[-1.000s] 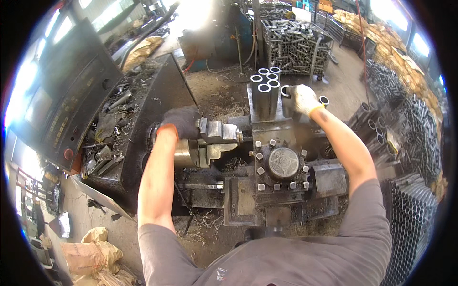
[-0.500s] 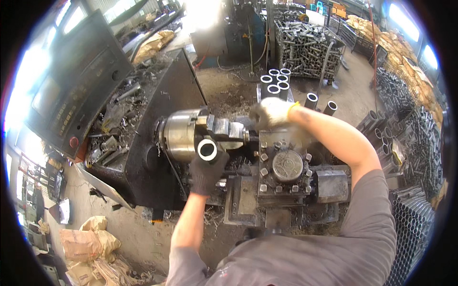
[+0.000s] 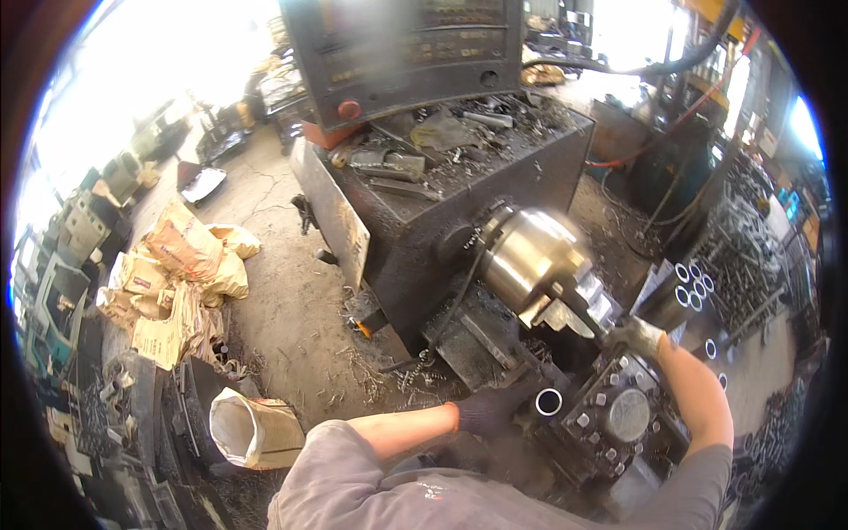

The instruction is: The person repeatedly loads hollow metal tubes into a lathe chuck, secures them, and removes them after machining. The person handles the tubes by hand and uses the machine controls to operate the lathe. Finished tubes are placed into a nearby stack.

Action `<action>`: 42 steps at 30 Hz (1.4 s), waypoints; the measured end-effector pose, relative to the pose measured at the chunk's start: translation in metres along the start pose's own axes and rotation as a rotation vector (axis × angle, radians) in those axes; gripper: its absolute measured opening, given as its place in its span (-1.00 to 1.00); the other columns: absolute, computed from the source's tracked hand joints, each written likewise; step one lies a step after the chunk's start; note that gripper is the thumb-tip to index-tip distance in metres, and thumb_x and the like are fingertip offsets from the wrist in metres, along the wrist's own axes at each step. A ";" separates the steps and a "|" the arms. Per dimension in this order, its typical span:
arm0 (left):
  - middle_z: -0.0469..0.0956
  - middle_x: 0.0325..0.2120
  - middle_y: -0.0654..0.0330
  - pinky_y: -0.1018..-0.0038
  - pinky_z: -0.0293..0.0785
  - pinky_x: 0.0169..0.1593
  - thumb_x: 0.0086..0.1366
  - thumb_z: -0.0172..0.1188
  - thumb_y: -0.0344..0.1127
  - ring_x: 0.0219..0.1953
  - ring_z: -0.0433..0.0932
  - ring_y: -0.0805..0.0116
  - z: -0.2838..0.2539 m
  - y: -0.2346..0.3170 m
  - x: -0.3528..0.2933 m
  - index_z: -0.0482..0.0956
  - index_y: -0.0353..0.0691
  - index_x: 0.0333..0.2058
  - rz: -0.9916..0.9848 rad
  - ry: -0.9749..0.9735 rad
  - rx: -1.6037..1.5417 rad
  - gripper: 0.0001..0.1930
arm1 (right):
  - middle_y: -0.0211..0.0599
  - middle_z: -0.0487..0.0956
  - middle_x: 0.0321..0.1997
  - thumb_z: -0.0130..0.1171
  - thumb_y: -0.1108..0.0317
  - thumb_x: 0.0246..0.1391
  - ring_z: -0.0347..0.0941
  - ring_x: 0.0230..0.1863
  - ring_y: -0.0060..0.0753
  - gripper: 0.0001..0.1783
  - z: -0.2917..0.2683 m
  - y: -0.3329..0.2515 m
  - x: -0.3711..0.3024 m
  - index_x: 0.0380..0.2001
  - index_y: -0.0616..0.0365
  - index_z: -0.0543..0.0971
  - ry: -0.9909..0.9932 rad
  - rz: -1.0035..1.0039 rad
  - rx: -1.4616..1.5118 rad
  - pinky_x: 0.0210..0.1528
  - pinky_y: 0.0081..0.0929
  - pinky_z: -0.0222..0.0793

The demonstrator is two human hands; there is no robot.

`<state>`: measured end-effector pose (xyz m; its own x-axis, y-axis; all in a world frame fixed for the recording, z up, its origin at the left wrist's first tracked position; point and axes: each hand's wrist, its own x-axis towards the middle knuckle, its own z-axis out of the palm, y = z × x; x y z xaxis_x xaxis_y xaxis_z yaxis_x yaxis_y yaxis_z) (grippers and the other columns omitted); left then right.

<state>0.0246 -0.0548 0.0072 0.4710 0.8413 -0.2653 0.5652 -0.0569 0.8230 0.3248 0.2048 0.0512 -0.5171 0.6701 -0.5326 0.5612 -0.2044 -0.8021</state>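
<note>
My left hand (image 3: 496,412), in a dark glove, is closed round a short metal tube (image 3: 548,403) whose bright ring end faces up. It is beside the square tool post (image 3: 629,415) of a lathe. My right hand (image 3: 638,337), in a pale glove, is at the front of the lathe chuck (image 3: 535,261), by the jaws (image 3: 590,299). Its fingers look curled, and what they grip is hidden. The chuck's edge looks smeared. Several upright tubes (image 3: 689,290) stand together beyond my right hand.
The lathe's headstock (image 3: 415,230) carries scraps and chips, with a control panel (image 3: 415,53) behind. Paper sacks (image 3: 190,256) lie on the floor at left, near an open sack (image 3: 256,431). Wire bins of metal parts (image 3: 746,256) stand at far right.
The view has swung left, so the lathe appears further right. My left hand, still with the tube, has moved from beside the chuck to beside the tool post. My right hand stays near the chuck jaws.
</note>
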 end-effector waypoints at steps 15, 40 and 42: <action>0.49 0.24 -0.28 -0.24 -0.08 0.59 0.44 0.03 -0.06 0.43 0.27 -0.42 -0.031 0.044 0.219 0.63 -0.13 0.17 0.720 0.756 0.811 -0.54 | -0.06 0.78 -0.09 0.30 0.42 0.27 0.76 -0.18 -0.24 -0.75 -0.030 0.061 0.025 -0.03 0.29 0.70 -0.057 -0.158 -0.160 -0.14 -0.40 0.72; 0.55 0.15 -0.04 -0.21 0.10 0.54 0.27 0.18 -0.12 0.36 0.40 -0.11 -0.054 0.037 0.206 0.59 -0.11 -0.01 0.906 0.869 0.946 -0.64 | -0.08 0.75 -0.13 0.31 0.45 0.18 0.67 -0.15 -0.17 -0.57 -0.040 0.149 -0.107 0.13 0.18 0.66 0.218 -0.165 -0.849 -0.03 -0.24 0.59; 0.57 0.17 -0.01 -0.13 0.20 0.51 0.34 0.24 0.00 0.32 0.47 -0.08 -0.067 0.044 0.186 0.63 -0.10 0.02 0.964 0.793 0.782 -0.60 | 0.04 0.74 -0.07 0.28 0.29 0.21 0.71 -0.02 0.07 -0.65 -0.027 0.160 -0.115 0.03 0.16 0.67 0.426 -0.168 -1.065 0.00 -0.10 0.59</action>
<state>0.0923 0.1354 0.0275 0.5291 0.3635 0.7668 0.5909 -0.8063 -0.0255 0.4914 0.1143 -0.0082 -0.4911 0.8591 -0.1443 0.8707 0.4788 -0.1127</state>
